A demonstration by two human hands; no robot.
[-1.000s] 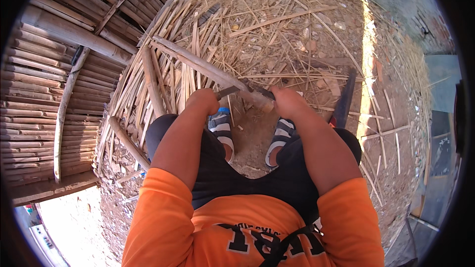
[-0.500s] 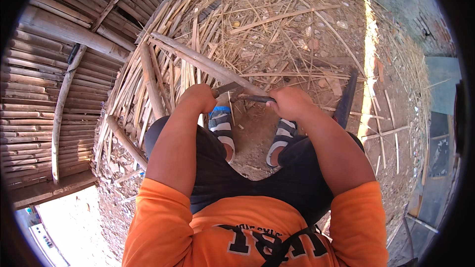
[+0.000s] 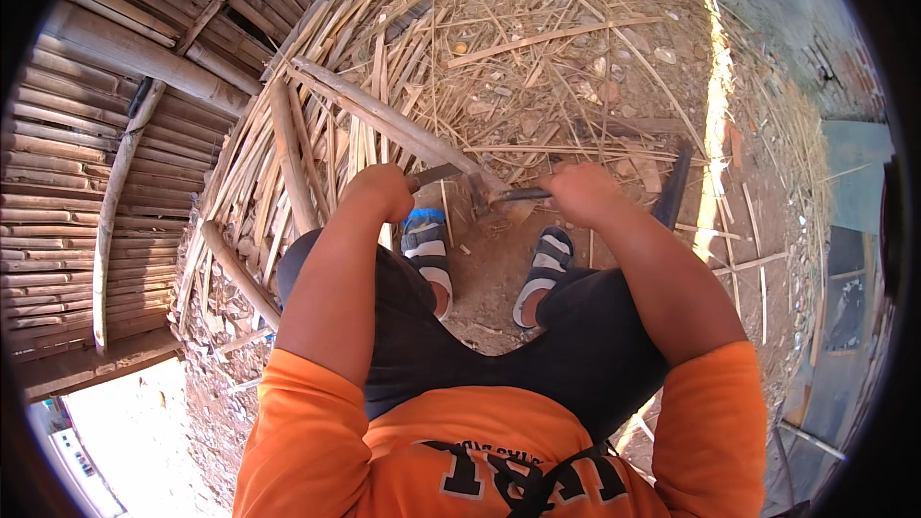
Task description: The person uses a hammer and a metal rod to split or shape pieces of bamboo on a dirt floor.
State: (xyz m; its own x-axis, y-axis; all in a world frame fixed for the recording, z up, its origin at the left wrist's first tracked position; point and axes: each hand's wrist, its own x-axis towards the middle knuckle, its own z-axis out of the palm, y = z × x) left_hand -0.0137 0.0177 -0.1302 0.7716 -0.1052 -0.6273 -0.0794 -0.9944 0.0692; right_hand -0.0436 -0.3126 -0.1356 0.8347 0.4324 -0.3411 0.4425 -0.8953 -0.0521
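Observation:
My left hand [image 3: 384, 194] is closed around the near end of a flat, dark blade-like piece [image 3: 436, 175]. Its far end reaches the side of a long wooden pole [image 3: 389, 120] lying diagonally on the ground. My right hand [image 3: 580, 194] grips the dark handle [image 3: 526, 195] of a short tool. The tool's dark head [image 3: 478, 196] is by the pole's near end, close to the blade-like piece; its exact shape is hard to make out. Both hands are above and ahead of my sandalled feet [image 3: 427, 245], between my bent knees.
Split bamboo strips [image 3: 249, 153] and thicker poles [image 3: 293, 158] pile up on the left, beside a bamboo-slat wall [image 3: 58, 201]. Straw and chips [image 3: 537, 86] cover the ground ahead. A dark plank [image 3: 676, 182] lies right of my right hand, near a sunlit strip [image 3: 720, 86].
My right hand has moved a little to the right, drawing the tool's handle with it, and the tool's head now shows more. My left hand has stayed nearly in place.

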